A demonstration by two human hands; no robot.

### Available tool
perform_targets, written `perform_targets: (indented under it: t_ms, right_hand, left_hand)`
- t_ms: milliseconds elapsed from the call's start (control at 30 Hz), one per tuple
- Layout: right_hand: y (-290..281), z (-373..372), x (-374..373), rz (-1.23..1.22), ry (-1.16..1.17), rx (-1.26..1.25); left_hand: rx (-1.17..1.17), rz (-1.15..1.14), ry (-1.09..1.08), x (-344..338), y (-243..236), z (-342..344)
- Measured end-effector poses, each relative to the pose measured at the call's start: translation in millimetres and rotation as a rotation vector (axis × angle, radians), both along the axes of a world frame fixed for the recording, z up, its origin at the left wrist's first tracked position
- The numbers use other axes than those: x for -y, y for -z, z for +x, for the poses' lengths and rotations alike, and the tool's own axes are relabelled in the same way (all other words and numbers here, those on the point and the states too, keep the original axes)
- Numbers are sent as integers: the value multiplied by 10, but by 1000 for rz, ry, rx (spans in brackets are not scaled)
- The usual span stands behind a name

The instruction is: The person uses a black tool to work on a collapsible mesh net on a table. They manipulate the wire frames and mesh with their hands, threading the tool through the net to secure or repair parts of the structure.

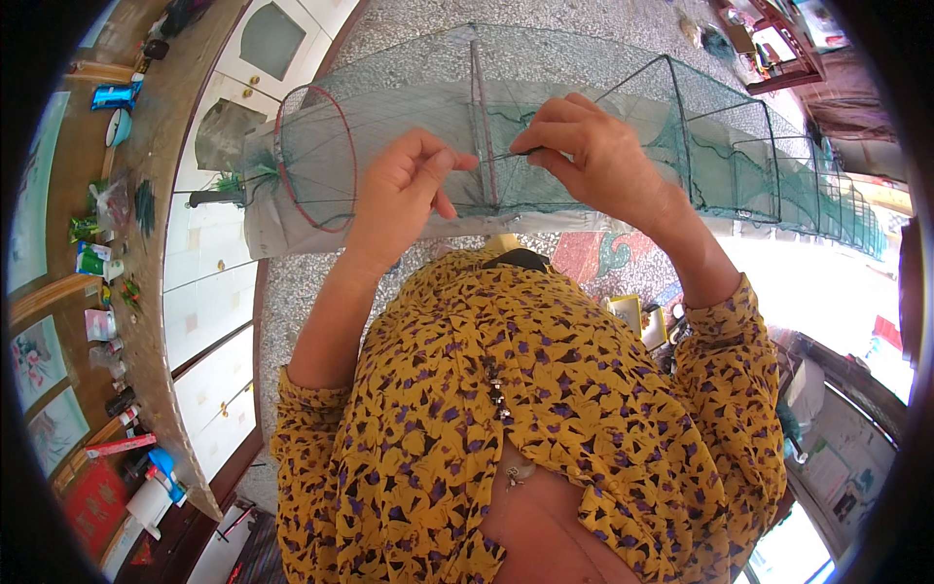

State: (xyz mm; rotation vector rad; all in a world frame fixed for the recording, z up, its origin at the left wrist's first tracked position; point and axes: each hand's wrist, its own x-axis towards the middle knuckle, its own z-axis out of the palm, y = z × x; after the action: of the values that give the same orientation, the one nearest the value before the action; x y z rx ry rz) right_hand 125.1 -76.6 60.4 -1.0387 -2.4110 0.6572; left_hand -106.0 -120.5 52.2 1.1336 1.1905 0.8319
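Speckled floor (297,302) shows around a grey sheet (277,237); a green net (722,146) stretches from its left edge. The right hand (595,151) pinches a dark bit (530,151); the left hand's (404,185) fingers nearly meet, holding what, I can't tell.

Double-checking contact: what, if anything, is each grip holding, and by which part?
Right grip pinches a small dark piece; the held part is hidden. Left grip is beside the reddish bar of the net; whether it holds anything can't be told.
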Motion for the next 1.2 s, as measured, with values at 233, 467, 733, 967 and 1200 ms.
perform_targets:
  t_ms: [233, 467, 733, 967, 1200]
  right_hand:
    - [83, -434, 172, -136, 164, -249]
    - [81, -791, 169, 145, 39, -27]
    - [114, -927, -24, 262, -116, 134]
    - [-130, -1493, 25, 4, -42, -245]
    - [-1211, -356, -457, -113, 51, -1122]
  left_hand:
    - [132, -121, -118, 100, 20, -257]
    - [158, -192, -174, 130, 83, -409]
    - [431, -345, -285, 223, 242, -386]
    - [332, -132, -240, 274, 333, -272]
    - [-257, 234, -104, 107, -45, 24]
